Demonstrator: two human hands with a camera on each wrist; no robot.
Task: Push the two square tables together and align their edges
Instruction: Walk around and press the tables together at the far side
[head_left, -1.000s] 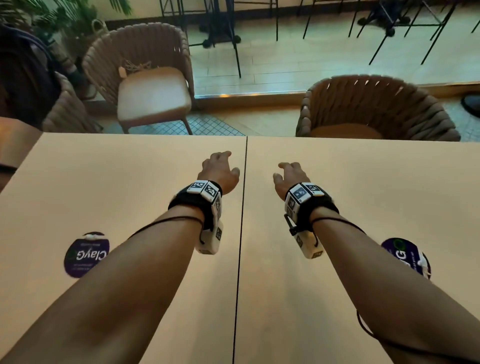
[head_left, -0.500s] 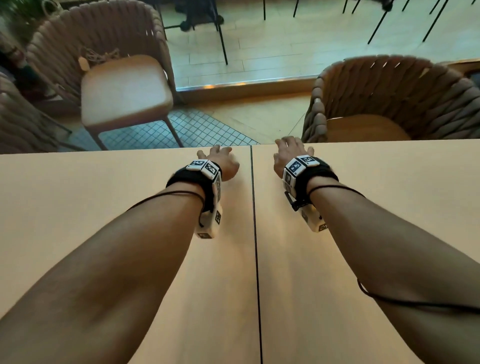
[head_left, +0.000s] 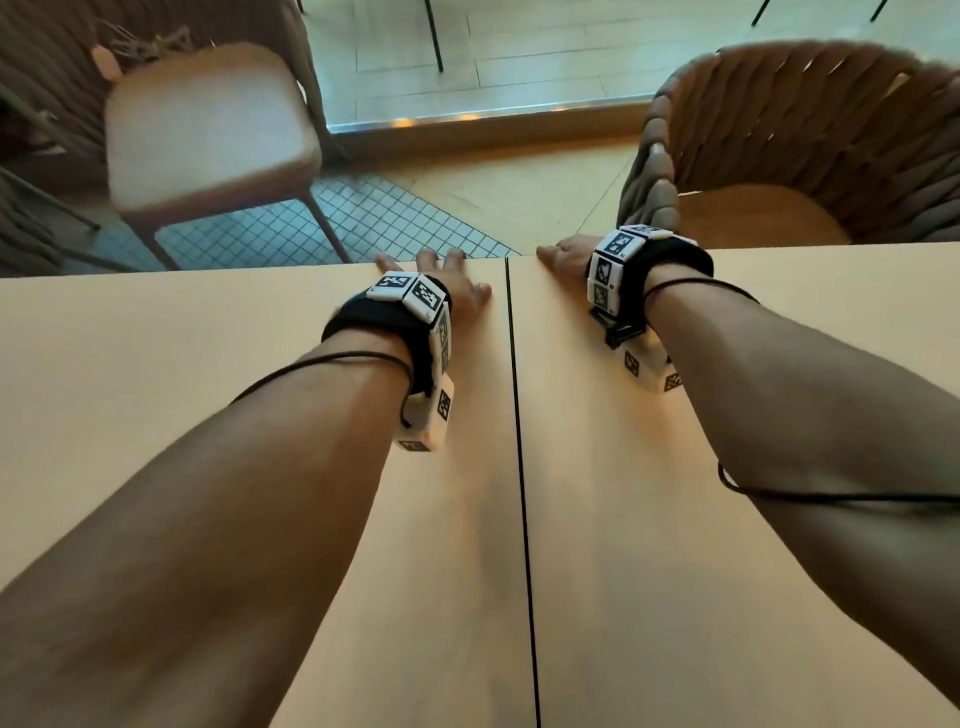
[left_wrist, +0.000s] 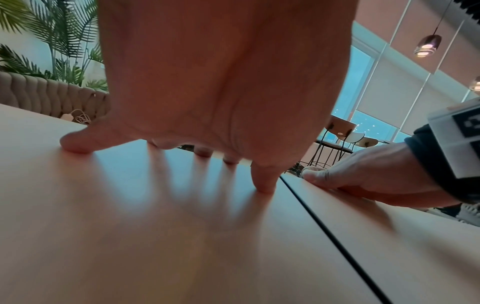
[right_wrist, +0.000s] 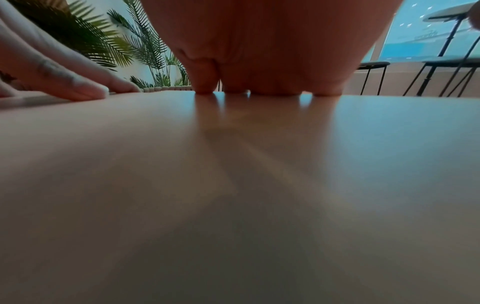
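Two tan square tables stand side by side, the left table (head_left: 182, 389) and the right table (head_left: 623, 571), with only a thin dark seam (head_left: 519, 467) between them. Their far edges look level at the seam. My left hand (head_left: 457, 280) lies spread at the left table's far edge, just left of the seam. Its straight fingers (left_wrist: 75, 144) press on the top. My right hand (head_left: 566, 260) is at the right table's far edge, just right of the seam. The thumb (left_wrist: 311, 174) lies on top and the fingers (right_wrist: 205, 86) drop out of sight at the edge.
A woven chair with a tan cushion (head_left: 208, 130) stands beyond the left table. A second woven chair (head_left: 805, 145) sits close against the right table's far edge. Tiled floor (head_left: 363, 223) and a step lie between them. Palm plants (left_wrist: 52, 51) and black stools (right_wrist: 441, 61) stand farther off.
Both hands have slid forward along the seam from the middle of the tables to their far edges. The view has tipped down and forward with them.
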